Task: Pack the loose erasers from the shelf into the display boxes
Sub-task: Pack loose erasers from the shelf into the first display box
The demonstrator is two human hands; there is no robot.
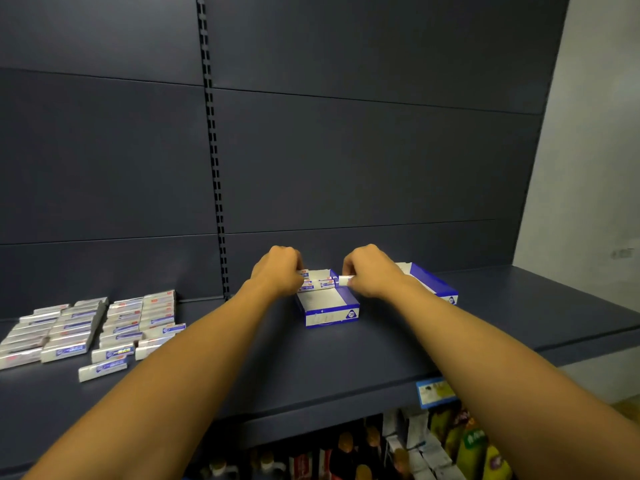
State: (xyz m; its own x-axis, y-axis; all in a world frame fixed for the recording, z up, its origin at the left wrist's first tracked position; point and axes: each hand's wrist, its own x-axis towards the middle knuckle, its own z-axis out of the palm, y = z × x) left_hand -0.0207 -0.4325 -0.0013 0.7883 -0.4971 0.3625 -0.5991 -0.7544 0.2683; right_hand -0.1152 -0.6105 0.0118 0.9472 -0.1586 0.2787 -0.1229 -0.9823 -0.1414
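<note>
Both my hands pack the centre-frame display box: left hand grips erasers, right hand pinches an eraser; next, seat it alongside.

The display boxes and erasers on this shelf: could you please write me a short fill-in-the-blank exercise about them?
1. The loose erasers lie to the ___ of the display boxes.
2. Both hands are at the ___ end of the nearer display box.
3. The right hand pinches a ___ eraser.

Missing words: left; far; white
</note>
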